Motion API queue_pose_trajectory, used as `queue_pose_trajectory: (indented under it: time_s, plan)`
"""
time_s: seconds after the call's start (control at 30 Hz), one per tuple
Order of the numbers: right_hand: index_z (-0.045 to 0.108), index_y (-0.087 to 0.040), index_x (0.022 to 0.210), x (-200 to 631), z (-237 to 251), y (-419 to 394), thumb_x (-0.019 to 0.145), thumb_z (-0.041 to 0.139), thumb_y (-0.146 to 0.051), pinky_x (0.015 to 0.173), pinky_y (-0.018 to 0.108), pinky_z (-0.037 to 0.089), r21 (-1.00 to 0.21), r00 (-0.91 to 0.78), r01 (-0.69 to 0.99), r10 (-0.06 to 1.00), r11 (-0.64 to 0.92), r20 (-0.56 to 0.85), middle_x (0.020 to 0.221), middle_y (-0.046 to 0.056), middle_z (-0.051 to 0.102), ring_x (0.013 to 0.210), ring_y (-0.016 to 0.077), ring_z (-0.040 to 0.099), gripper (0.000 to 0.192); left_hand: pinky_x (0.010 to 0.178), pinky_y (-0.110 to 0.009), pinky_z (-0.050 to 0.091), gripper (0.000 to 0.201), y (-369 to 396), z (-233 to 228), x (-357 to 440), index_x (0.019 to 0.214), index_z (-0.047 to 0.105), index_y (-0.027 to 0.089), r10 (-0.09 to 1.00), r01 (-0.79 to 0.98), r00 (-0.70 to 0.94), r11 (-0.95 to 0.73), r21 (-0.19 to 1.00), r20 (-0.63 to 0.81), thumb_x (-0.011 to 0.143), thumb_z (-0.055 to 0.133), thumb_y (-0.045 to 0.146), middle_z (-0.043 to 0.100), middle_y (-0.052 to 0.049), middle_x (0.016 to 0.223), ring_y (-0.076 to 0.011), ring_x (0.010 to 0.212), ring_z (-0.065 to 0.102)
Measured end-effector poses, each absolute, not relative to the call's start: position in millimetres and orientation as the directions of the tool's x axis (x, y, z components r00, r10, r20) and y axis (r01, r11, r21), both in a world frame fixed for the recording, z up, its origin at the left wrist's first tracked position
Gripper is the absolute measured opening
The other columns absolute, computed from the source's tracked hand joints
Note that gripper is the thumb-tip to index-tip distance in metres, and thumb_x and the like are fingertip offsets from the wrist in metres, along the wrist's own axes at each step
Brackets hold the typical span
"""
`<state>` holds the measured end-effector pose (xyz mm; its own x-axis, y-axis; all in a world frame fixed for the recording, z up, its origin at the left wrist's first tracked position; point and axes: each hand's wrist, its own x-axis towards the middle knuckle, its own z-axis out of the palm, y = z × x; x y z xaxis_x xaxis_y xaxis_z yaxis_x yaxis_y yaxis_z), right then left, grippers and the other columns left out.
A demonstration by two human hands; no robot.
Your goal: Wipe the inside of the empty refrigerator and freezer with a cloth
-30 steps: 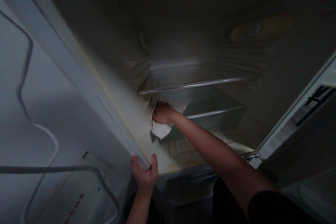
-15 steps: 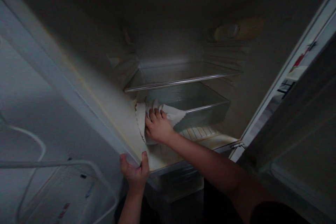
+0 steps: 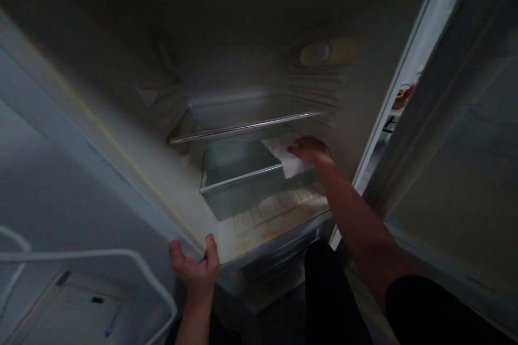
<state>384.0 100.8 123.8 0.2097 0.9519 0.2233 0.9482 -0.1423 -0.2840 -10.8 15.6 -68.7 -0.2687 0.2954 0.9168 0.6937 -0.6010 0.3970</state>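
Swept across from nine o'clock, the white cloth (image 3: 283, 159) is now pressed flat-fingered by the right hand (image 3: 309, 150) at three o'clock over the clear drawer (image 3: 238, 191); the fridge edge (image 3: 190, 248) is gripped by the left hand (image 3: 196, 272), fingers curled, for bracing.

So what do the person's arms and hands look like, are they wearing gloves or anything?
No gloves. Both the left hand and the right hand are bare, and no rings or watch show in this dim light. The forearms are bare too. A short dark sleeve, black as far as can be told, covers the right upper arm.
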Motion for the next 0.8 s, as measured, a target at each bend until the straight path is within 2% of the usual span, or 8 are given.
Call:
queue_pose_trajectory:
  time_s: [0.07, 0.13, 0.27, 0.4, 0.5, 0.67, 0.73, 0.8]
  plan:
    - [0.06, -0.02, 0.144, 403, 124, 103, 0.096, 0.05, -0.059, 0.11, 0.037, 0.04, -0.302, 0.217, 0.941, 0.956, -0.151, 0.198, 0.149, 0.012, 0.055, 0.136, 0.0299, 0.052, 0.062, 0.105, -0.056, 0.05, 0.077, 12, -61, -7, 0.131, 0.035, 0.016, 0.334, 0.659, -0.296, -0.607, 0.444, 0.895, 0.071, 0.079, 0.035, 0.053, -0.015, 0.122, -0.0308, 0.118, 0.062]
    - [0.062, -0.02, 0.142, 412, 120, 101, 0.101, 0.045, -0.046, 0.11, 0.034, 0.04, -0.304, 0.197, 0.944, 0.958, -0.129, 0.208, 0.147, 0.011, 0.057, 0.135, 0.027, 0.053, 0.051, 0.105, -0.057, 0.05, 0.072, 6, -51, -2, 0.127, 0.04, 0.015, 0.409, 0.604, -0.344, -0.593, 0.533, 0.845, 0.071, 0.079, 0.04, 0.055, -0.016, 0.121, -0.0326, 0.119, 0.061]
    - [0.069, -0.015, 0.13, 412, 94, 85, 0.102, 0.034, -0.024, 0.11, 0.033, 0.039, -0.333, 0.242, 0.937, 0.886, -0.108, 0.396, 0.138, 0.012, 0.064, 0.128, 0.0242, 0.057, 0.045, 0.103, -0.059, 0.051, 0.07, 0, -40, 3, 0.122, 0.045, 0.014, 0.476, 0.547, -0.38, -0.575, 0.608, 0.793, 0.07, 0.079, 0.045, 0.057, -0.019, 0.12, -0.0368, 0.12, 0.061]
    - [0.071, -0.014, 0.122, 401, 57, 67, 0.103, 0.032, -0.028, 0.117, 0.039, 0.033, -0.367, 0.282, 0.93, 0.678, -0.02, 0.678, 0.133, 0.013, 0.064, 0.13, 0.0243, 0.051, 0.045, 0.103, -0.059, 0.051, 0.072, 2, -40, 4, 0.124, 0.043, 0.013, 0.45, 0.553, -0.388, -0.585, 0.594, 0.804, 0.07, 0.078, 0.045, 0.056, -0.02, 0.122, -0.0374, 0.122, 0.06]
    - [0.064, -0.016, 0.129, 388, 36, 60, 0.103, 0.034, -0.037, 0.124, 0.047, 0.022, -0.375, 0.296, 0.927, 0.577, 0.019, 0.761, 0.139, 0.012, 0.058, 0.14, 0.0246, 0.041, 0.045, 0.103, -0.058, 0.051, 0.073, 3, -43, 4, 0.126, 0.041, 0.012, 0.461, 0.568, -0.371, -0.574, 0.59, 0.806, 0.071, 0.077, 0.044, 0.054, -0.021, 0.125, -0.0366, 0.124, 0.058]
    - [0.052, -0.012, 0.144, 343, 17, 58, 0.102, 0.038, -0.041, 0.123, 0.055, 0.019, -0.363, 0.269, 0.93, 0.581, 0.049, 0.768, 0.154, 0.018, 0.041, 0.152, 0.031, 0.021, 0.053, 0.103, -0.056, 0.051, 0.069, 0, -47, 3, 0.127, 0.042, 0.013, 0.479, 0.585, -0.372, -0.545, 0.601, 0.796, 0.074, 0.076, 0.042, 0.055, -0.02, 0.124, -0.0358, 0.126, 0.057]
    - [0.042, -0.012, 0.153, 309, 12, 55, 0.102, 0.043, -0.045, 0.121, 0.062, 0.017, -0.283, 0.172, 0.955, 0.616, 0.086, 0.769, 0.162, 0.021, 0.028, 0.155, 0.0366, 0.01, 0.061, 0.104, -0.056, 0.05, 0.068, 1, -52, 1, 0.127, 0.043, 0.012, 0.474, 0.603, -0.363, -0.537, 0.59, 0.802, 0.075, 0.076, 0.041, 0.055, -0.02, 0.124, -0.0359, 0.126, 0.057]
    - [0.037, -0.017, 0.157, 268, 10, 52, 0.099, 0.051, -0.051, 0.12, 0.067, 0.013, -0.158, -0.001, 0.97, 0.649, 0.187, 0.76, 0.165, 0.022, 0.019, 0.156, 0.0401, 0.006, 0.068, 0.104, -0.056, 0.05, 0.07, 3, -57, -1, 0.128, 0.042, 0.012, 0.464, 0.627, -0.348, -0.531, 0.571, 0.814, 0.075, 0.076, 0.041, 0.054, -0.021, 0.125, -0.0358, 0.125, 0.057]
